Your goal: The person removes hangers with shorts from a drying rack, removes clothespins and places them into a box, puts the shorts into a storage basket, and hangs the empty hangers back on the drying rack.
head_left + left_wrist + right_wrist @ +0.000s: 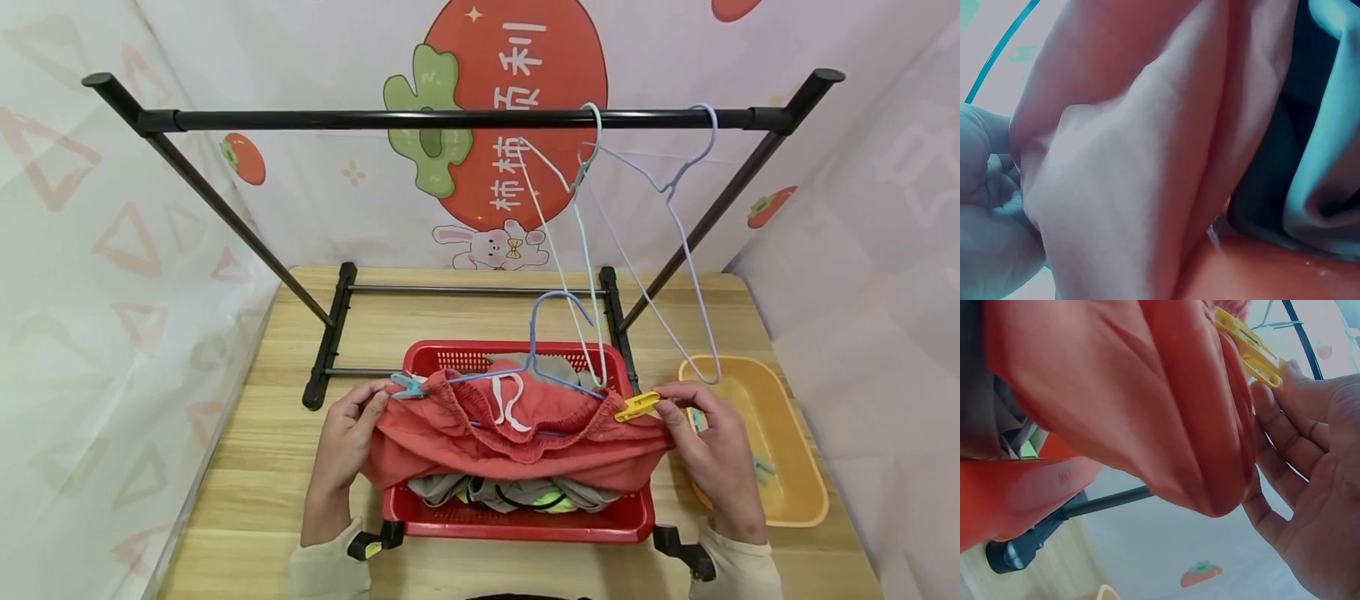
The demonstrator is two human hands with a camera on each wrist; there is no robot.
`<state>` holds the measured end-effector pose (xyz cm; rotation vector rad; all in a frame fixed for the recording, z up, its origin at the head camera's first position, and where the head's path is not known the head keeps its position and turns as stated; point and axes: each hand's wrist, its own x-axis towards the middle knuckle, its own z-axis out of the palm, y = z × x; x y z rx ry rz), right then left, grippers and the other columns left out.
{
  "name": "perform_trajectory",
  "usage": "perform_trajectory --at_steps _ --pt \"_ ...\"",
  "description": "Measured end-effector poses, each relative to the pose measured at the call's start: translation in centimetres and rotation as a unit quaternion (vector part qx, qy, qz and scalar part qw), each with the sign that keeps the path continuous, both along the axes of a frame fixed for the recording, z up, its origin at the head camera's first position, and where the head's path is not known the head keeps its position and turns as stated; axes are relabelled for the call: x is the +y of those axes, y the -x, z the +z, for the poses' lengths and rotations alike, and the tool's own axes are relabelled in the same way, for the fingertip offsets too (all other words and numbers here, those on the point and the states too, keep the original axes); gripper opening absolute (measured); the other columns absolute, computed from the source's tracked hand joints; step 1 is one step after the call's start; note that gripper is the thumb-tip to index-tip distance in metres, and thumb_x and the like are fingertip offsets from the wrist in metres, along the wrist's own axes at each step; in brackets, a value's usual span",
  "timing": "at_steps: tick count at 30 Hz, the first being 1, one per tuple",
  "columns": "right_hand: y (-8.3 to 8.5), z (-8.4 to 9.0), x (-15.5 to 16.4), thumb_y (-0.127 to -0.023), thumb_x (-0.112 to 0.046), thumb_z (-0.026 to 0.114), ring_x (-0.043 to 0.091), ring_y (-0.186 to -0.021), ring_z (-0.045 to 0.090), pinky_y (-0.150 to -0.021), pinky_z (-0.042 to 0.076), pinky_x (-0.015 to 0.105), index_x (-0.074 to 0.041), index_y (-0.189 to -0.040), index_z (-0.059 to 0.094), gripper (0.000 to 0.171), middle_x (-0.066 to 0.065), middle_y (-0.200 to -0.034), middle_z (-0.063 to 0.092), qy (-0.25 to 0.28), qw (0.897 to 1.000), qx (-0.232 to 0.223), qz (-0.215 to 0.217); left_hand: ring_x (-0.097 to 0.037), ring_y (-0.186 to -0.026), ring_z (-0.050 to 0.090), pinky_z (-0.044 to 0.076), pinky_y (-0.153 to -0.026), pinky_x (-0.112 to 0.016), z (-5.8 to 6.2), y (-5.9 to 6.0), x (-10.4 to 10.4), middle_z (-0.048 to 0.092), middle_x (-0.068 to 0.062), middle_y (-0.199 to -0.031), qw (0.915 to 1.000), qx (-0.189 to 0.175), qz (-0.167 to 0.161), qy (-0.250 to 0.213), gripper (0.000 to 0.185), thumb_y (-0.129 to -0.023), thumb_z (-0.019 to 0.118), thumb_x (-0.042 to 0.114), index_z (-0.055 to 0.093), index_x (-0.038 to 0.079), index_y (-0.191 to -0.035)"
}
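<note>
A pair of red drawstring shorts [442, 450], with a gathered waistband and white cord, is spread over a blue hanger [532, 350]. A light-blue clothespin [408, 385] clips the waistband on the left, a yellow clothespin [637, 406] on the right. My left hand [348, 429] pinches the shorts' left edge beside the light-blue clothespin; folds of cloth fill most of the left wrist view. On the other side, my right hand [716, 454] pinches the yellow clothespin's outer end between thumb and finger, its other fingers alongside the cloth [1204, 444] in the right wrist view.
Below the shorts stands a red basket [517, 529] of grey and bright green clothes. A black rack [300, 120] spans the back, with a pale green hanger [583, 225] and a lavender hanger [686, 242] on its bar. An orange tub [795, 500] at right holds clothespins.
</note>
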<state>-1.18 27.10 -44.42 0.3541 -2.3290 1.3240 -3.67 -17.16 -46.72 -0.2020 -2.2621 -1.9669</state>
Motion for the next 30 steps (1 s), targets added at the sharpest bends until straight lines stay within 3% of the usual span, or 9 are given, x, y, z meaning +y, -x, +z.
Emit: perform_trajectory --at_steps 8,13,16,20,23,26,30 --pt "-0.3 -0.1 -0.7 -0.090 0.017 0.068 0.005 -0.092 0.062 -0.086 0.047 0.014 0.009 -0.108 0.071 0.020 -0.002 -0.101 0.069 0.049 0.996 -0.003 -0.077 -0.015 -0.103 0.064 0.053 -0.087 -0.022 -0.2 0.0 0.2 0.069 -0.012 -0.112 1.0000 -0.001 0.001 0.003 0.018 -0.104 0.057 -0.001 0.068 -0.011 -0.115" --pt "-0.4 -0.5 -1.1 -0.091 0.018 0.067 0.004 -0.091 0.064 -0.087 0.048 0.015 0.014 -0.105 0.069 0.016 -0.006 -0.102 0.068 0.085 0.991 0.006 -0.101 -0.014 -0.103 0.064 0.053 -0.088 -0.021 -0.2 0.0 0.0 0.070 -0.009 -0.111 0.9998 0.003 0.000 0.017 0.018 -0.104 0.058 -0.001 0.070 -0.008 -0.114" --pt "-0.5 -0.7 -1.1 -0.092 0.017 0.065 0.004 -0.086 0.064 -0.077 0.050 0.013 0.017 -0.104 0.067 0.012 -0.005 -0.099 0.070 0.125 0.985 -0.002 -0.121 -0.014 -0.103 0.065 0.052 -0.089 -0.021 0.0 0.0 -0.2 0.071 -0.011 -0.111 0.9994 0.010 0.000 0.033 0.018 -0.103 0.059 0.000 0.072 -0.005 -0.114" --pt "-0.5 -0.6 -0.6 -0.096 0.013 0.063 0.004 -0.080 0.063 -0.070 0.049 0.012 0.021 -0.106 0.064 0.013 -0.006 -0.096 0.071 0.190 0.968 -0.029 -0.161 -0.012 -0.104 0.066 0.052 -0.089 -0.020 0.1 -0.1 -0.4 0.071 -0.014 -0.111 0.9987 0.018 0.004 0.048 0.018 -0.103 0.060 -0.001 0.073 -0.004 -0.114" --pt "-0.5 -0.5 0.2 -0.097 0.009 0.064 0.002 -0.083 0.063 -0.073 0.049 0.010 0.019 -0.110 0.065 0.017 -0.011 -0.095 0.070 0.174 0.963 -0.053 -0.200 -0.011 -0.104 0.066 0.052 -0.090 -0.020 0.1 -0.3 -0.5 0.071 -0.015 -0.111 0.9985 0.021 0.006 0.051 0.019 -0.102 0.060 -0.002 0.073 -0.004 -0.115" --pt "-0.9 -0.8 1.2 -0.097 0.002 0.069 -0.001 -0.087 0.063 -0.073 0.048 0.008 0.014 -0.116 0.067 0.022 -0.018 -0.097 0.067 0.123 0.960 -0.072 -0.241 -0.010 -0.104 0.066 0.052 -0.090 -0.019 0.1 -0.4 -0.6 0.072 -0.015 -0.112 0.9981 0.026 0.006 0.056 0.020 -0.102 0.060 -0.003 0.074 -0.003 -0.116" --pt "-1.7 -1.3 2.4 -0.094 -0.011 0.077 -0.004 -0.091 0.061 -0.072 0.045 0.007 0.005 -0.119 0.071 0.030 -0.025 -0.096 0.064 0.073 0.948 -0.090 -0.295 -0.009 -0.106 0.066 0.051 -0.092 -0.019 0.2 -0.3 -0.8 0.072 -0.013 -0.114 0.9973 0.029 -0.005 0.068 0.021 -0.101 0.061 -0.003 0.074 -0.002 -0.118"
